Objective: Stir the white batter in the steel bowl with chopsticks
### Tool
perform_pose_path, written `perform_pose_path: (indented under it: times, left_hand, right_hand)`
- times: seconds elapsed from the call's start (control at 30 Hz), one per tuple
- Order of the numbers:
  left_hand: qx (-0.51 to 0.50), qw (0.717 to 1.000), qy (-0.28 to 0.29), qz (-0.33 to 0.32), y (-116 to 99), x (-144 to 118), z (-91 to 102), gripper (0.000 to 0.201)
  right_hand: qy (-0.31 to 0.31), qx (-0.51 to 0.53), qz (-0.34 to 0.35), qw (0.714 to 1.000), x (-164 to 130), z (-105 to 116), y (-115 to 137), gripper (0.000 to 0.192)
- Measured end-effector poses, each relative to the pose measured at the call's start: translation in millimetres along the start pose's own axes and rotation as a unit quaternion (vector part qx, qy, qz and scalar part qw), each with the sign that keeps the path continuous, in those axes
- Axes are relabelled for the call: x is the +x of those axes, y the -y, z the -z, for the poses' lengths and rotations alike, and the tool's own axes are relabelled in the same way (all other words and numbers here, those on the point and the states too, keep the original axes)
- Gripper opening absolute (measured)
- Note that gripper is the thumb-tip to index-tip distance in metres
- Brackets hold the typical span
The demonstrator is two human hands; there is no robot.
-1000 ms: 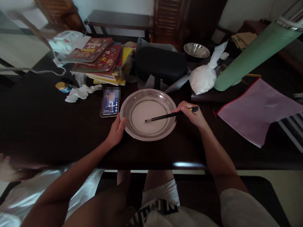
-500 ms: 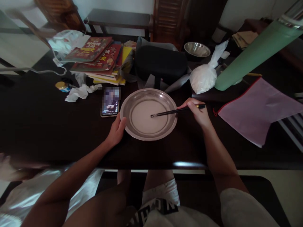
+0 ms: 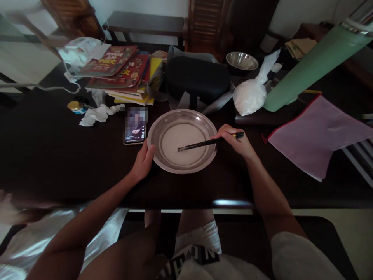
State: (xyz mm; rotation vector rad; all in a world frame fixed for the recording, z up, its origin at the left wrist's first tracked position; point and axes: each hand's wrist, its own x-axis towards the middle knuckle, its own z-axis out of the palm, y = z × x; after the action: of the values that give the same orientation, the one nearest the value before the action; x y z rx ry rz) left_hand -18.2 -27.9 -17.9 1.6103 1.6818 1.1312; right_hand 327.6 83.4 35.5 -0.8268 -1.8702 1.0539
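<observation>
Dim light over the dark bench (image 3: 58,155) makes the clutter at its far edge hard to read. At the near middle sits a steel plate (image 3: 182,116) holding a pale, milky liquid. His left hand (image 3: 142,162) cups its rim, grip clamped there. His right hand (image 3: 237,143) pinches black chopsticks (image 3: 204,144), tips resting in the liquid. A phone (image 3: 135,130) lies just beside the plate.

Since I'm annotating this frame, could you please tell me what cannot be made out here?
Head view only:
- Phone screen: blurred over.
- Chopsticks tips: too small to tell whether they touch the whitish liquid in the steel plate.
- Right hand hides its grip on them.
- Left hand covers the plate's rim.
- Green cylinder: cut off at the right edge.
</observation>
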Motion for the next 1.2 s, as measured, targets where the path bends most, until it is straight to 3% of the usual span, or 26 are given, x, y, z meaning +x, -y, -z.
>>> perform_pose_path:
  times: [0.17, 0.33, 0.5, 0.67, 0.83, 1.0, 1.2]
  left_hand:
    - [-0.005, 1.0, 0.0, 0.003, -1.5, 0.1, 0.2, 0.079]
    - [-0.001, 1.0, 0.002, 0.001, -2.0, 0.2, 0.2, 0.078]
    - [-0.006, 1.0, -0.004, -0.002, -0.3, 0.4, -0.5, 0.079]
    - [0.001, 1.0, -0.001, 0.002, 1.2, 0.4, -0.4, 0.079]
    - [-0.009, 1.0, -0.006, 0.001, 0.1, 0.7, -0.6, 0.081]
    - [0.0, 1.0, -0.004, -0.006, -0.1, 0.8, -0.4, 0.079]
    - [-0.01, 1.0, -0.005, -0.006, 1.1, 1.0, -0.8, 0.081]
  right_hand:
    - [-0.058, 0.0, -0.002, 0.998, -0.3, 2.1, -2.3, 0.034]
    - [-0.001, 0.031, 0.001, 1.0, -0.4, -0.3, -3.9, 0.03]
    - [-0.055, 0.035, -0.01, 0.998, -0.5, 0.4, -4.6, 0.035]
    - [0.002, 0.041, -0.002, 0.999, 0.3, -1.1, -5.6, 0.033]
    - [-0.057, 0.047, -0.006, 0.997, 0.4, 0.7, -5.2, 0.034]
    - [0.001, 0.04, 0.001, 0.999, 0.1, -1.1, -5.8, 0.031]
    - [-0.053, 0.045, -0.003, 0.998, 0.3, 0.1, -5.2, 0.036]
